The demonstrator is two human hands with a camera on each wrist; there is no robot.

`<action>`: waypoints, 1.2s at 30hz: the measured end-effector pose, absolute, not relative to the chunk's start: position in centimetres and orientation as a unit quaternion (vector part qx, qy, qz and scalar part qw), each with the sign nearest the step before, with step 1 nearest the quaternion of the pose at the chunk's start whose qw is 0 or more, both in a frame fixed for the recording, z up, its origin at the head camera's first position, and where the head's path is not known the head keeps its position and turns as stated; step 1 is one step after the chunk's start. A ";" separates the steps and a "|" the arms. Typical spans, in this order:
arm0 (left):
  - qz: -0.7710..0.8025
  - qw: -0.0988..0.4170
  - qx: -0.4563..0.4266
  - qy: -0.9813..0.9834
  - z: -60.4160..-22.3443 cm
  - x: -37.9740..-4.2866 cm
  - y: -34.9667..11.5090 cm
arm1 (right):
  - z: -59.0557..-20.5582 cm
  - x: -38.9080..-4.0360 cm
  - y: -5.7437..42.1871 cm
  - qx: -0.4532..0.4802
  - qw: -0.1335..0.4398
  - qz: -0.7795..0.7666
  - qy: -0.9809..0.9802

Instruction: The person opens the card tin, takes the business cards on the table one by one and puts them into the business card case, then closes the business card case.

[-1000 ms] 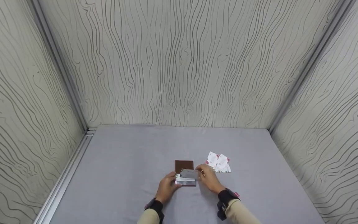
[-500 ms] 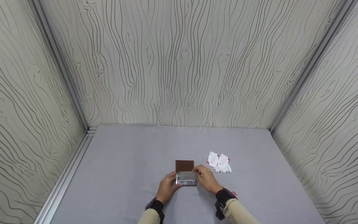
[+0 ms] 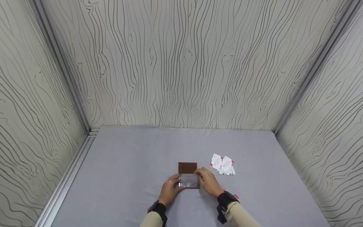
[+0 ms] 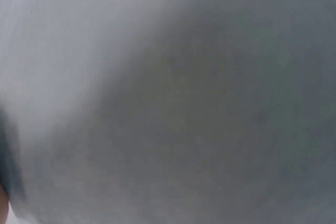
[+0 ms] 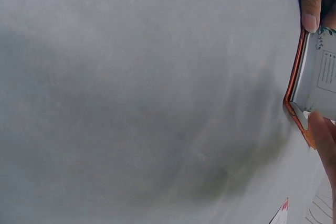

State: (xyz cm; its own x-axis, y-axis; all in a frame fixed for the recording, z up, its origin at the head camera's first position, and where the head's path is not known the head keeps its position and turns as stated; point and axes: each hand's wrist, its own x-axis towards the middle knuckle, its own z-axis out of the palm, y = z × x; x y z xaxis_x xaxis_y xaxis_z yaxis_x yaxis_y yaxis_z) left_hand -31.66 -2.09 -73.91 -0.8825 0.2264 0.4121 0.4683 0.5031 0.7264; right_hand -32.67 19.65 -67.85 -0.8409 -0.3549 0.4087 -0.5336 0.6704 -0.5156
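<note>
A business card case (image 3: 187, 167) lies on the grey cloth in the head view, its brown lid folded back and its silver tray (image 3: 189, 185) facing up. My left hand (image 3: 169, 190) grips its left end, thumb at the near edge and fingers at the far side. A floral-printed card (image 3: 188, 178) lies flat over the tray. My right hand (image 3: 209, 182) pinches the right end of this card with curled fingers. In the right wrist view, a fingertip (image 5: 316, 121) touches the corner of the card (image 5: 326, 72), beside the metal rim. The left wrist view shows mostly cloth.
Several white cards (image 3: 222, 164) with red flowers and green leaves lie overlapping to the right of the case. The grey cloth-covered table (image 3: 131, 164) is bounded by wood-grain-patterned walls (image 3: 181, 63) and metal rails (image 3: 66, 179).
My right hand has moved slightly left, bringing the card from a tilted position, sticking out to the right, to lying square over the silver tray. My left hand stays on the case.
</note>
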 end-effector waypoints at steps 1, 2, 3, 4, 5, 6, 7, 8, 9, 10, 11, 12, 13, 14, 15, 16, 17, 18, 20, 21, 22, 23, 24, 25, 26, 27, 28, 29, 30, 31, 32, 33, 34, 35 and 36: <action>-0.456 0.133 -0.202 -0.857 -74.0 -31.7 -2.1 | -67.9 -32.7 19.7 0.246 0.143 0.321 -0.903; -0.456 0.132 -0.202 -0.857 -74.0 -31.7 -2.1 | -68.0 -32.7 19.7 0.246 0.149 0.319 -0.903; -0.456 0.131 -0.202 -0.857 -74.1 -31.7 -2.1 | -68.0 -32.7 19.8 0.247 0.155 0.317 -0.902; -0.456 0.131 -0.201 -0.857 -74.1 -31.7 -2.0 | -68.1 -32.7 19.8 0.250 0.161 0.315 -0.901; -0.459 0.128 -0.198 -0.857 -74.1 -31.7 -2.0 | -68.1 -32.7 19.9 0.250 0.164 0.313 -0.901; -0.458 0.128 -0.198 -0.857 -74.2 -31.7 -2.0 | -68.2 -32.7 19.9 0.253 0.167 0.309 -0.901; -0.456 0.126 -0.197 -0.859 -74.2 -31.7 -2.0 | -68.2 -32.7 19.9 0.255 0.168 0.307 -0.901; -0.455 0.127 -0.197 -0.859 -74.3 -31.7 -2.0 | -68.2 -32.7 19.9 0.256 0.166 0.304 -0.902; -0.453 0.127 -0.196 -0.860 -74.3 -31.8 -2.0 | -68.2 -32.7 19.8 0.259 0.164 0.301 -0.903; -0.452 0.124 -0.194 -0.862 -74.2 -31.8 -2.0 | -68.2 -32.7 19.8 0.261 0.161 0.299 -0.904; -0.451 0.124 -0.193 -0.862 -74.2 -31.8 -2.0 | -68.1 -32.7 19.7 0.262 0.156 0.297 -0.905; -0.450 0.125 -0.192 -0.863 -74.2 -31.8 -1.9 | -68.1 -32.7 19.7 0.263 0.152 0.296 -0.906; -0.452 0.124 -0.191 -0.863 -74.2 -31.8 -1.9 | -68.0 -32.6 19.6 0.263 0.148 0.296 -0.906; -0.453 0.121 -0.190 -0.862 -74.1 -31.8 -1.9 | -67.9 -32.6 19.6 0.262 0.144 0.295 -0.907; -0.456 0.118 -0.189 -0.861 -74.1 -31.7 -1.9 | -67.8 -32.6 19.6 0.262 0.142 0.294 -0.908; -0.458 0.119 -0.189 -0.861 -74.1 -31.7 -1.9 | -67.8 -32.6 19.6 0.262 0.141 0.293 -0.909; -0.458 0.118 -0.189 -0.861 -74.1 -31.7 -1.9 | -67.8 -32.6 19.6 0.263 0.141 0.292 -0.909; -0.457 0.116 -0.187 -0.862 -74.1 -31.7 -1.9 | -67.9 -32.7 19.6 0.265 0.145 0.290 -0.908; -0.453 0.113 -0.186 -0.864 -74.1 -31.7 -1.8 | -67.9 -32.7 19.7 0.269 0.150 0.288 -0.907; -0.452 0.113 -0.185 -0.865 -74.1 -31.8 -1.8 | -68.0 -32.8 19.7 0.270 0.153 0.288 -0.906; -0.450 0.111 -0.184 -0.867 -74.1 -31.8 -1.8 | -68.0 -32.8 19.7 0.271 0.155 0.289 -0.905; -0.451 0.109 -0.183 -0.867 -74.0 -31.8 -1.8 | -68.0 -32.8 19.8 0.272 0.157 0.288 -0.905; -0.452 0.108 -0.183 -0.866 -74.0 -31.8 -1.8 | -68.1 -32.8 19.8 0.273 0.158 0.288 -0.904; -0.454 0.108 -0.184 -0.865 -74.0 -31.8 -1.8 | -68.1 -32.8 19.8 0.271 0.156 0.289 -0.905; -0.457 0.109 -0.186 -0.863 -73.9 -31.8 -1.8 | -68.1 -32.7 19.8 0.269 0.153 0.289 -0.906; -0.459 0.109 -0.186 -0.862 -73.9 -31.8 -1.8 | -68.1 -32.7 19.8 0.266 0.148 0.289 -0.908; -0.459 0.111 -0.186 -0.862 -73.9 -31.8 -1.9 | -68.1 -32.7 19.8 0.262 0.141 0.287 -0.911; -0.459 0.113 -0.187 -0.861 -73.9 -31.7 -1.9 | -68.2 -32.6 19.8 0.258 0.134 0.284 -0.914; -0.458 0.114 -0.188 -0.861 -73.8 -31.7 -1.9 | -68.2 -32.6 19.7 0.252 0.125 0.282 -0.917; -0.456 0.117 -0.190 -0.862 -73.8 -31.7 -1.8 | -68.3 -32.5 19.7 0.244 0.115 0.278 -0.922; -0.454 0.118 -0.190 -0.862 -73.8 -31.7 -1.8 | -68.4 -32.5 19.6 0.239 0.106 0.274 -0.925; -0.453 0.120 -0.190 -0.863 -73.8 -31.7 -1.8 | -68.5 -32.4 19.6 0.235 0.099 0.270 -0.929; -0.451 0.122 -0.191 -0.863 -73.8 -31.7 -1.8 | -68.5 -32.4 19.5 0.230 0.093 0.266 -0.931; -0.449 0.122 -0.191 -0.864 -73.8 -31.7 -1.8 | -68.6 -32.4 19.5 0.229 0.089 0.265 -0.932; -0.448 0.121 -0.190 -0.865 -73.8 -31.7 -1.8 | -68.7 -32.4 19.4 0.228 0.085 0.262 -0.934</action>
